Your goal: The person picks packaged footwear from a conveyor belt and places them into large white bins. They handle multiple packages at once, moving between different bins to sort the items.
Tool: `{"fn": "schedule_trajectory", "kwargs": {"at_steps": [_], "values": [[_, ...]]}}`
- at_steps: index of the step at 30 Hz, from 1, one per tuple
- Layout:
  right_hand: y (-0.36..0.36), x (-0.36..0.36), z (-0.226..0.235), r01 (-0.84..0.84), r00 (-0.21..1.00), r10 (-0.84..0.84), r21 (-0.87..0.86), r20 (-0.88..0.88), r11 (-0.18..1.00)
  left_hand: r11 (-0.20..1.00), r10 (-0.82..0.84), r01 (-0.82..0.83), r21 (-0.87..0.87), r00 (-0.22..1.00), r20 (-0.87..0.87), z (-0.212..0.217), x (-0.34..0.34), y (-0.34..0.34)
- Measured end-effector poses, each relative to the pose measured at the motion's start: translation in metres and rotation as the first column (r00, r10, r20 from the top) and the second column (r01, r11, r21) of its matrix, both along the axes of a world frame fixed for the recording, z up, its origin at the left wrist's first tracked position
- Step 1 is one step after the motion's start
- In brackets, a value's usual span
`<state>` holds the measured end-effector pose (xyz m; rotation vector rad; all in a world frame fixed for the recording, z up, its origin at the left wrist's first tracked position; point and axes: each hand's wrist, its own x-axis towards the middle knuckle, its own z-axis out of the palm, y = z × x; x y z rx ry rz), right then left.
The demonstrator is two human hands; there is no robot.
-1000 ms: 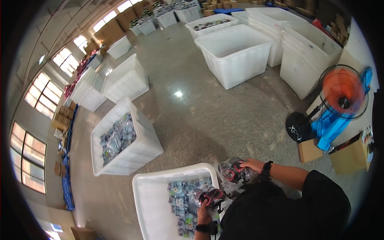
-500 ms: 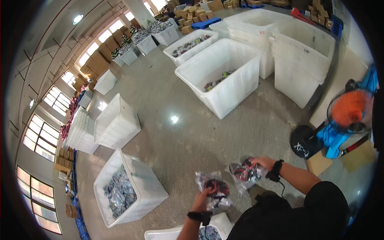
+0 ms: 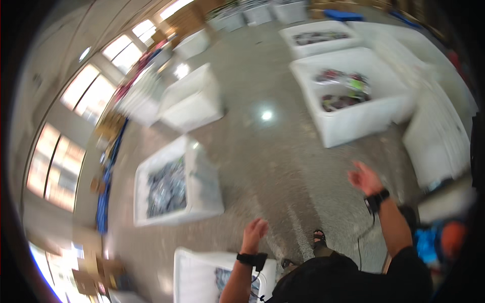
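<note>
Both empty and slack: left hand (image 3: 254,235) half-curled, right hand (image 3: 365,179) more spread.

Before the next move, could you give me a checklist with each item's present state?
1. Left hand free: ok, nothing visible in it.
2. Right hand free: ok, nothing visible in it.
3. Bagged items at rest in the upper-right white tub: cannot tell, blurred.
4. Wrist cable apart from the forward foot: ok.
5. Left forearm off the near tub: cannot tell, they overlap in view.
</note>
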<state>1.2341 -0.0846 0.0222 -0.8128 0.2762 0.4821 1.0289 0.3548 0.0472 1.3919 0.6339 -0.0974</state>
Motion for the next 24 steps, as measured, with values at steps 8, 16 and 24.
{"fn": "schedule_trajectory", "kwargs": {"at_steps": [8, 16, 24], "values": [[0.051, -0.103, -0.116, -0.507, 0.85, 0.446, -0.205, -0.281, 0.837, 0.638, 0.618, -0.77, 0.004, 0.509, -0.599, -0.203, -0.438, -0.006], [0.265, -0.168, -0.156, -0.908, 0.224, 0.942, -0.404, -0.251, 0.108, 0.039, 0.74, -0.988, 0.151, -0.073, -0.669, -0.254, -0.609, -0.106], [0.421, -0.304, -0.196, -0.371, -0.061, 0.971, -0.898, -0.229, -0.235, -0.031, 0.567, -0.952, -0.305, 0.235, -0.79, -0.3, -0.642, -0.118]]}}
